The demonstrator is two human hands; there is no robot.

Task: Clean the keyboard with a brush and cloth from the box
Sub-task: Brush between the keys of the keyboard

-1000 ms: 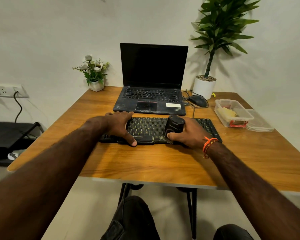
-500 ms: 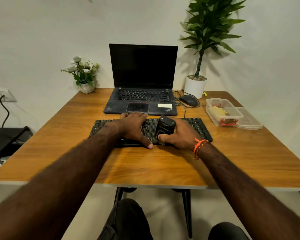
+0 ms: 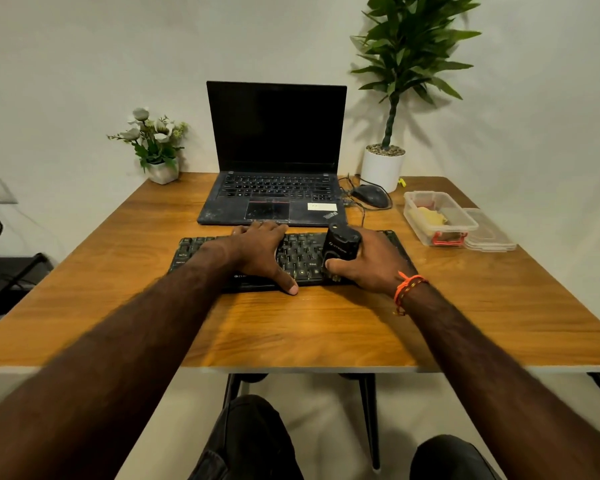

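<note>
Hands, two: left hand (image 3: 260, 249) steadies one keyboard (image 3: 300, 254), right hand (image 3: 369, 263) holds one brush (image 3: 340, 245).

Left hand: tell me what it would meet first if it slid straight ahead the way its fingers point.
Probably the laptop's front edge, just beyond the keyboard where the left hand rests; depth is hard to judge.

laptop (image 3: 274, 199) close behind keyboard (image 3: 302, 254), perhaps touching

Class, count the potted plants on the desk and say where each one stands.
2. A small flower pot stands at the far left corner, left of the laptop. A tall leafy plant in a white pot stands right of the laptop, behind the mouse. None seems hidden.
</note>
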